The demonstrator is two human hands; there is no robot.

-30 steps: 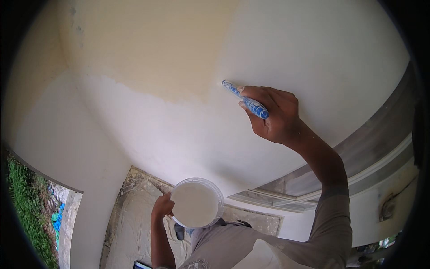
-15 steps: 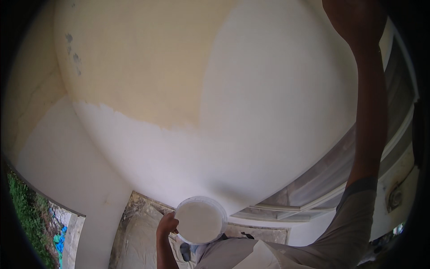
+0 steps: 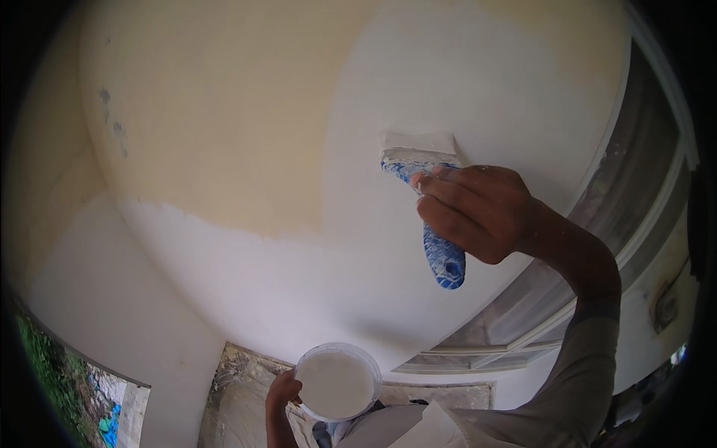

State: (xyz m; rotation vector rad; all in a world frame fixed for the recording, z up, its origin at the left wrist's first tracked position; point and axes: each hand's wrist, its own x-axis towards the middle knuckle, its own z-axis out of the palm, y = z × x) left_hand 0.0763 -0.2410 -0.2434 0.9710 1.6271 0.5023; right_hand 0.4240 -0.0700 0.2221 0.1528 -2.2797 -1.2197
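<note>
My right hand [image 3: 478,213] is closed around the blue, paint-spattered handle of a wide paintbrush [image 3: 444,261]. The brush's white-coated bristles are up at the wall [image 3: 463,89], over a part coated white; whether they touch it I cannot tell. To the left, much of the wall is still pale yellow, with a ragged edge where it meets the white. Low in the view, my left hand [image 3: 284,390] grips the rim of a round, clear-walled bucket [image 3: 337,382] that holds white paint. That hand's fingertips are partly hidden at the rim.
A framed window [image 3: 515,328] runs along the right side of the wall. Below, a drop cloth [image 3: 246,403] covers the floor by the bucket. At lower left, past a ledge [image 3: 133,411], are green plants [image 3: 52,373] and a blue sheet [image 3: 110,425].
My right hand has come down from the upper right edge to the middle of the wall, bringing the paintbrush into view. The bucket and left hand have shifted slightly down in the picture.
</note>
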